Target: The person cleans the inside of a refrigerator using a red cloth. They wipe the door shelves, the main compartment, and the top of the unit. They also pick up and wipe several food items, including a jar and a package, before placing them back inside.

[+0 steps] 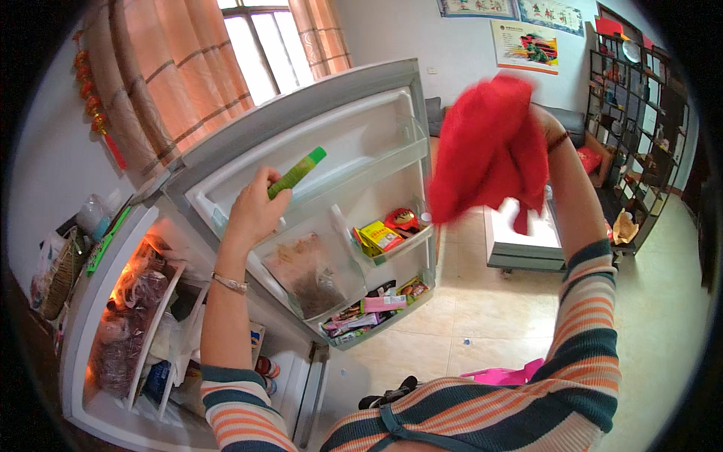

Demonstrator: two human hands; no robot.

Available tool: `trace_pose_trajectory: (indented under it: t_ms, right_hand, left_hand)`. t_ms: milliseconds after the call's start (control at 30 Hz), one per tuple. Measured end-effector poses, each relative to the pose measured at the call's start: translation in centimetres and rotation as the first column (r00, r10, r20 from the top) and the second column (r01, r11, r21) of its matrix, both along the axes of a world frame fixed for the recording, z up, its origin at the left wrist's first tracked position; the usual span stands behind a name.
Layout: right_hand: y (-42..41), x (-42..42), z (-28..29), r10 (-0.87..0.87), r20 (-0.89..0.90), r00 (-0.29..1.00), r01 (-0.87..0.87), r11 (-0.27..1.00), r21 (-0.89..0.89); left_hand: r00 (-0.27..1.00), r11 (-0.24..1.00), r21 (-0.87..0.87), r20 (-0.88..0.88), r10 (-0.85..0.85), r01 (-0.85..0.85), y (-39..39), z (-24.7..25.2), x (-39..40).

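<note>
My left hand (257,212) is closed around a slim green tube with a bright green cap (296,173), held in front of the upper part of the open refrigerator door (305,130). A red cloth (491,150) hangs from my right hand (547,127), raised to the right of the door; the cloth hides part of the fingers and looks blurred. Behind my left hand, the door has clear plastic shelves. A yellow packet (379,236) and a red round item (402,220) sit on the middle one, and several wrapped packets (384,304) lie in the bottom one.
The lit refrigerator compartment (133,327) at lower left holds bagged food and jars. A low white-topped table (519,231) stands beyond the cloth, near a tall dark display shelf (638,124). Something bright pink (502,375) is near my body. A wicker basket (63,277) is at far left.
</note>
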State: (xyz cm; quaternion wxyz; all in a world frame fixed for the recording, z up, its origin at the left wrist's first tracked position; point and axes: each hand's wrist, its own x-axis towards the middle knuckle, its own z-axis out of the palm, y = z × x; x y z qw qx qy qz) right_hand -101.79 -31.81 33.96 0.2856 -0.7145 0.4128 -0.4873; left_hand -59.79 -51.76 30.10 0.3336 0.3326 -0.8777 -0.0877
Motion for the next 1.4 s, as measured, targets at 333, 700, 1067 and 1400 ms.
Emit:
trace_pose_trajectory:
  t_ms: [333, 700, 1067, 1400]
  right_hand:
    - [3.4, 0.2, -1.9, -0.594, -0.328, 0.734, 0.555, 0.804, -0.214]
    - [-13.0, 6.9, 2.9, -0.817, 0.179, 0.548, 0.78, 0.423, -0.461]
    - [-21.7, 21.6, 2.6, -0.638, -0.382, 0.669, 0.023, 0.531, -0.847]
    - [-20.7, 12.4, 3.9, -0.868, -0.299, 0.397, 0.494, 0.477, -0.727]
  left_hand:
    - [1.0, 0.999, -0.048, -0.02, -0.002, 0.001, -2.3, -0.4, -1.0]
    - [0.994, 0.997, -0.065, 0.102, 0.036, -0.03, -2.5, -0.3, -1.2]
    - [0.983, 0.998, -0.012, 0.173, 0.068, -0.067, -1.9, 0.0, -2.2]
    - [0.984, 0.997, 0.018, 0.166, 0.066, -0.07, -1.5, 0.7, -2.2]
